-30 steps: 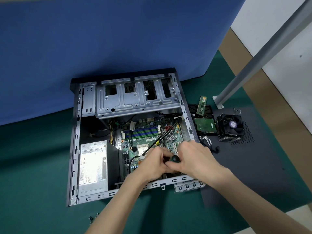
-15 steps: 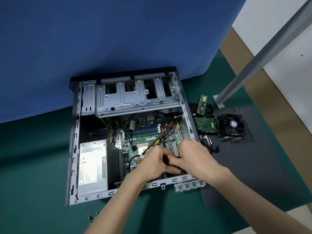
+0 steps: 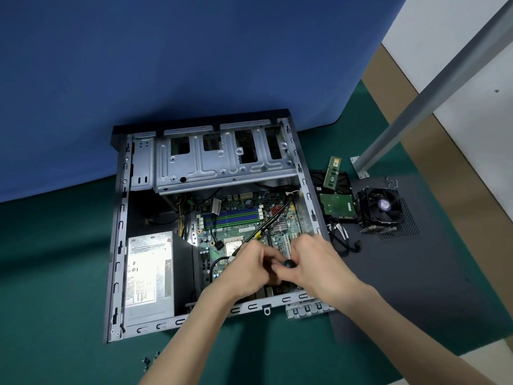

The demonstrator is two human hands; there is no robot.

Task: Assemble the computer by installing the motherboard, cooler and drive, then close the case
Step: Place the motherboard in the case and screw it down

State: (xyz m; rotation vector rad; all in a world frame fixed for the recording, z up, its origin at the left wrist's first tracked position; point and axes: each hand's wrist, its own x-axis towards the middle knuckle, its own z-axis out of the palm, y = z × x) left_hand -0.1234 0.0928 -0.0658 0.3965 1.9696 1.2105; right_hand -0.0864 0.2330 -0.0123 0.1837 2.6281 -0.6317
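Only the cap of a black rounded knob (image 3: 288, 263) shows, pinched by the right hand (image 3: 313, 265). We cannot see what hangs below it under the curled fingers, nor what the left hand (image 3: 249, 269) holds. The near part of the green circuit motherboard (image 3: 241, 218) is covered by both palms. Small dark bits (image 3: 150, 359), left of the fingers and nearer us, are too small to identify. The print on the silver power supply box (image 3: 150, 273), left of the fingers, is washed out. Both forearms are cut off by the bottom edge. The grey metal pole (image 3: 433, 87), far right of the fingers, is cut off at the top.
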